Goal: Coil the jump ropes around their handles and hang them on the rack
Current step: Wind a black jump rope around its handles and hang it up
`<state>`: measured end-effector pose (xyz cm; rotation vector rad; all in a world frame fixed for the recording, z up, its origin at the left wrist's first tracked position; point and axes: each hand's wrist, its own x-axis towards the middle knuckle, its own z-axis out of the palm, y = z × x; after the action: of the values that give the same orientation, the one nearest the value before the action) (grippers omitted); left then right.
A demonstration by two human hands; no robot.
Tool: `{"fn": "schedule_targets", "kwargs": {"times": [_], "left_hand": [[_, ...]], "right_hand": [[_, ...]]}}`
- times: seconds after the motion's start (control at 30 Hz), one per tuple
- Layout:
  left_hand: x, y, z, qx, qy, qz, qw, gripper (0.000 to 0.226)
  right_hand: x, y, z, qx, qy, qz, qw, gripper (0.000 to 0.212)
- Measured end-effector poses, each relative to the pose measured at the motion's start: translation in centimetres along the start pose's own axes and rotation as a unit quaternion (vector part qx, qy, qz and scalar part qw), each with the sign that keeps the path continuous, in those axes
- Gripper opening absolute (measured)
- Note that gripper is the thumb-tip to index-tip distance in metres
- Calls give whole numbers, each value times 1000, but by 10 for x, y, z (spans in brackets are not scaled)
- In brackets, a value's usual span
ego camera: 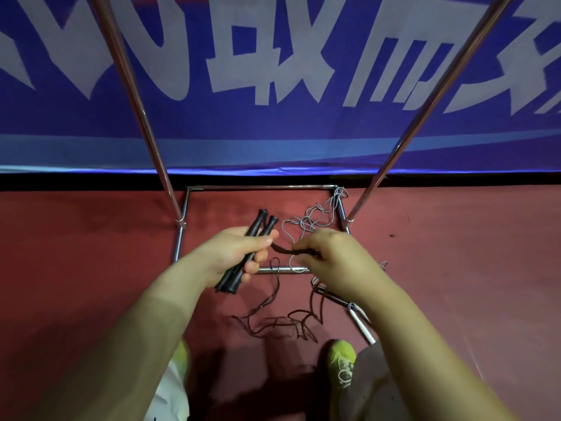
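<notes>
The left hand (239, 253) is clutching the two black handles (246, 253) side by side, fingers curled round their middle and thumb pressing on top, with the capped ends pointing toward eleven o'clock and the butt ends sticking out below the palm toward seven. The right hand (331, 256) is pinching a bunched length of the dark brown cord (282, 250) just at three o'clock of the left thumb, so both hands are holding one jump rope between them. The rest of that cord is trailing down toward six o'clock and lying in loose kinks on the red floor (91, 268) in front of the yellow-green shoes (343, 360). A second rope, the grey cord (306, 220), is sprawling over the rack's chrome base frame (261, 187) toward one o'clock, and its silver handles (361, 323) are lying at about four o'clock of the hands. The cord is looking thin, light and limp (likely to snag and spring off a loose wrap), so it is probably wanting steady tension close to the handles. The handles are looking rigid and ribbed, offering a sure grip at mid-length. The rack's slanting chrome poles (133, 86) are rising either side before the blue banner (273, 132).
</notes>
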<state>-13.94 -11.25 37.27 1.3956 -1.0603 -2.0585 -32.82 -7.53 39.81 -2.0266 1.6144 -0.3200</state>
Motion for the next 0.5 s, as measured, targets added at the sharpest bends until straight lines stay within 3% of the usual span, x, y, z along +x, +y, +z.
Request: {"fn": "schedule_targets", "kwargs": {"times": [0.07, 0.17, 0.3, 0.4, 0.5], "left_hand": [[1, -6, -3, 79, -21, -28, 996, 15], [-1, -13, -2, 197, -70, -67, 975, 3], [-11, -19, 15, 313, -177, -88, 929, 10], [-18, -16, 24, 298, -250, -48, 920, 17], [-23, -10, 19, 194, -295, 3, 935, 19]], "right_hand": [[-1, 0, -9, 21, -12, 29, 999, 5], [0, -1, -13, 98, -35, 20, 994, 16], [2, -8, -13, 276, -66, -22, 959, 21], [8, -2, -5, 392, -73, 19, 917, 21], [15, 5, 9, 472, -99, 59, 874, 27]]}}
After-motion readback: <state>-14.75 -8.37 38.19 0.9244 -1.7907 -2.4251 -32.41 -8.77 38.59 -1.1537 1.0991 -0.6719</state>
